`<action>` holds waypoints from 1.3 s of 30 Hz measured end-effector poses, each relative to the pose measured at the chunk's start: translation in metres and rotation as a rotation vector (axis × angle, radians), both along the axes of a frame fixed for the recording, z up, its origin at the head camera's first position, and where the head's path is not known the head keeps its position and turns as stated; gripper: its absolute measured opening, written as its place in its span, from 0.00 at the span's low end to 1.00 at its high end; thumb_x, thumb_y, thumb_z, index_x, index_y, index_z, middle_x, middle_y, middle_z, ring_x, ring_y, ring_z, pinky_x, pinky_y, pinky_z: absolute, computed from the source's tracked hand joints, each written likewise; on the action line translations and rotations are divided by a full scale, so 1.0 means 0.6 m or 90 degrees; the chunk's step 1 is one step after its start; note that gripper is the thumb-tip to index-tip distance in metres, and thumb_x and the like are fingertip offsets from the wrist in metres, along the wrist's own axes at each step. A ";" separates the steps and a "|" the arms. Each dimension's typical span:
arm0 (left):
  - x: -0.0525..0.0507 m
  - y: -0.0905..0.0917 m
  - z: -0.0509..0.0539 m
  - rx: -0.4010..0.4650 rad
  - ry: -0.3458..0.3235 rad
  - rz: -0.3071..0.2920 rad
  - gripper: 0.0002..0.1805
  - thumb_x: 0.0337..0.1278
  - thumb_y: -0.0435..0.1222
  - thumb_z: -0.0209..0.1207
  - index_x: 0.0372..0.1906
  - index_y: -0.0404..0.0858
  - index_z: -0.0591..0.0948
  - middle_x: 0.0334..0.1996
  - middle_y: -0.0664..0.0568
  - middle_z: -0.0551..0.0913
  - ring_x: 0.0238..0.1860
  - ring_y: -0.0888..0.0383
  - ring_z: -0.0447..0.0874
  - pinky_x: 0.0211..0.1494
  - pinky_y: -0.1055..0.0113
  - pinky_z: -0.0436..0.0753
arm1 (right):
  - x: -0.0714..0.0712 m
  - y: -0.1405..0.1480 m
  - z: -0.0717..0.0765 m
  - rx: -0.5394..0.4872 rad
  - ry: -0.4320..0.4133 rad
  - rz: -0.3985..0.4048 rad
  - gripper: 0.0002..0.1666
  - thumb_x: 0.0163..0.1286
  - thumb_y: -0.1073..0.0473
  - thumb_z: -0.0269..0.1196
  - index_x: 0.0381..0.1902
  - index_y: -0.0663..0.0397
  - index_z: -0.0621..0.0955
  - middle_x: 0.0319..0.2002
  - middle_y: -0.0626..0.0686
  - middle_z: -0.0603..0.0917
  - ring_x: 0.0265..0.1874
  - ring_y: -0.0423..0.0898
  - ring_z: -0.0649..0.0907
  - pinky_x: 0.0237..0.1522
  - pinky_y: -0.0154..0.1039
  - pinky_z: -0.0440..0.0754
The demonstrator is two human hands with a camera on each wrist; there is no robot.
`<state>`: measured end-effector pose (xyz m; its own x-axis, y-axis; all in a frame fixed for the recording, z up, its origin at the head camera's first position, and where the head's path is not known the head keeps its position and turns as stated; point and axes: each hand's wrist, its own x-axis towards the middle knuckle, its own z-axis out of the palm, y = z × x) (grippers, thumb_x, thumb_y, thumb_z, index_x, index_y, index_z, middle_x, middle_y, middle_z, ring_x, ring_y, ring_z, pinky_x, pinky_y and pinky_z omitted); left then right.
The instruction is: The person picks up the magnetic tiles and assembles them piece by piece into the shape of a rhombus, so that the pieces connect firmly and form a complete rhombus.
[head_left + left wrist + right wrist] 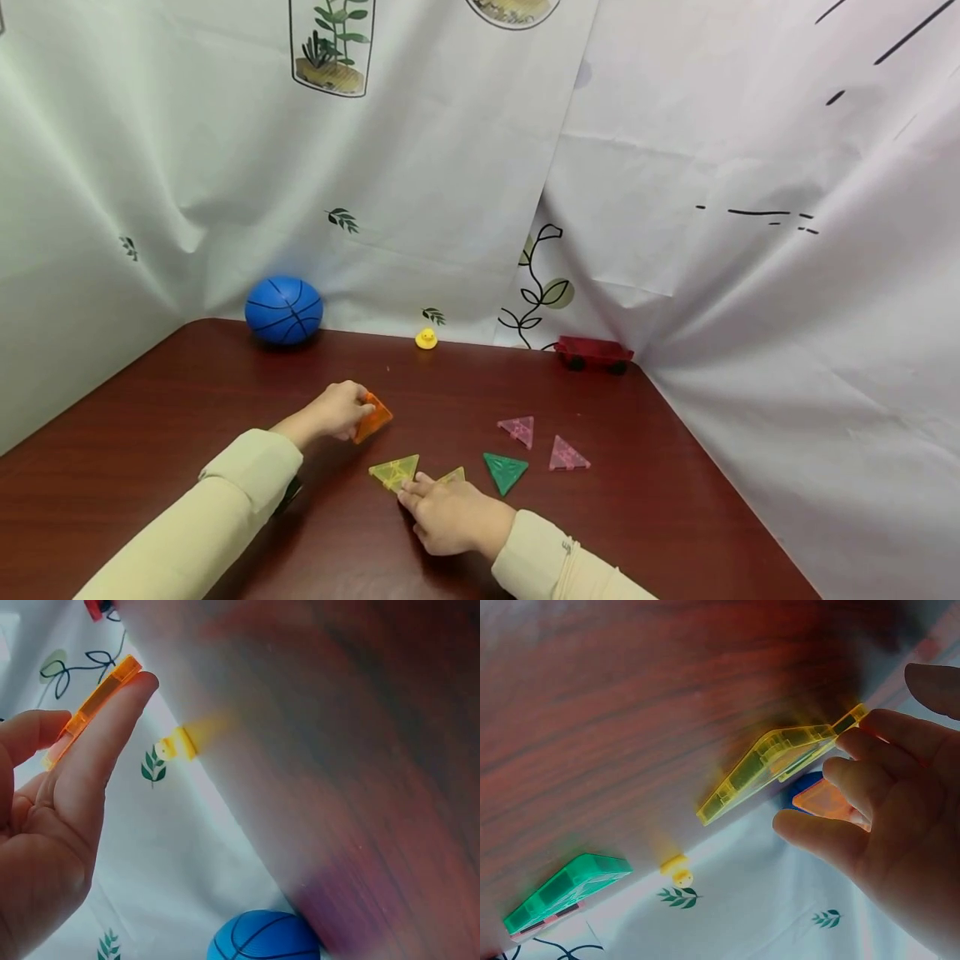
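left hand (339, 410) pinches a tilted orange translucent plastic triangle (377, 419) between thumb and fingers.
right hand (456, 515), fingers relaxed, touches a yellow translucent plastic triangle (393, 472) nearer and right, partly hiding a second yellow triangle (454, 475); a green plastic triangle (506, 472) lies right, a blue black-lined ball (284, 310) far left.

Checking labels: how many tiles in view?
6. Orange tile in the left hand; yellow tile by the right hand; second yellow tile partly hidden by that hand; green tile right of that; pink tile beyond it; second pink tile farther right. The hands could hide more.
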<state>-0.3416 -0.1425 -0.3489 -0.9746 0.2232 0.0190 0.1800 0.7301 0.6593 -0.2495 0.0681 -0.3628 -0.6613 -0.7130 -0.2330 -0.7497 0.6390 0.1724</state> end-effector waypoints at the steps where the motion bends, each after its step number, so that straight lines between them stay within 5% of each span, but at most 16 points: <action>1: 0.003 0.000 0.000 0.001 -0.001 0.000 0.13 0.56 0.33 0.52 0.42 0.27 0.75 0.24 0.47 0.76 0.14 0.57 0.74 0.18 0.66 0.76 | 0.000 0.000 0.000 0.002 0.000 -0.001 0.27 0.65 0.49 0.50 0.62 0.42 0.63 0.62 0.41 0.59 0.61 0.37 0.57 0.51 0.40 0.67; 14: 0.047 0.001 -0.006 0.010 -0.013 0.010 0.12 0.54 0.33 0.54 0.41 0.28 0.75 0.21 0.47 0.76 0.13 0.57 0.73 0.17 0.66 0.75 | 0.000 -0.001 -0.002 0.007 0.015 0.000 0.27 0.65 0.49 0.50 0.62 0.41 0.64 0.62 0.41 0.60 0.60 0.37 0.59 0.48 0.33 0.68; 27: 0.116 0.024 -0.003 -0.026 0.047 0.068 0.08 0.52 0.30 0.54 0.35 0.27 0.75 0.08 0.49 0.71 0.05 0.60 0.69 0.11 0.69 0.71 | 0.000 0.004 0.000 -0.005 -0.006 -0.007 0.27 0.65 0.49 0.50 0.62 0.41 0.63 0.62 0.40 0.59 0.60 0.37 0.57 0.52 0.35 0.65; 36: 0.138 0.036 -0.014 -0.068 0.076 0.083 0.05 0.49 0.29 0.54 0.23 0.32 0.74 0.12 0.50 0.70 0.09 0.60 0.69 0.12 0.70 0.70 | 0.000 0.004 0.001 -0.016 -0.017 -0.010 0.27 0.65 0.49 0.50 0.62 0.41 0.63 0.62 0.40 0.59 0.60 0.37 0.57 0.53 0.37 0.64; 39: 0.146 0.045 -0.016 -0.054 0.069 0.076 0.04 0.49 0.29 0.54 0.28 0.30 0.76 0.10 0.51 0.71 0.08 0.61 0.69 0.12 0.70 0.70 | 0.000 0.003 0.001 -0.016 -0.020 -0.012 0.27 0.65 0.49 0.50 0.62 0.41 0.63 0.62 0.40 0.59 0.60 0.37 0.57 0.53 0.37 0.64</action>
<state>-0.2537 -0.1156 -0.3587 -0.9877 0.1107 0.1106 0.1545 0.8028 0.5759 -0.2493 0.0701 -0.3623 -0.6671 -0.7067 -0.2359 -0.7424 0.6569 0.1318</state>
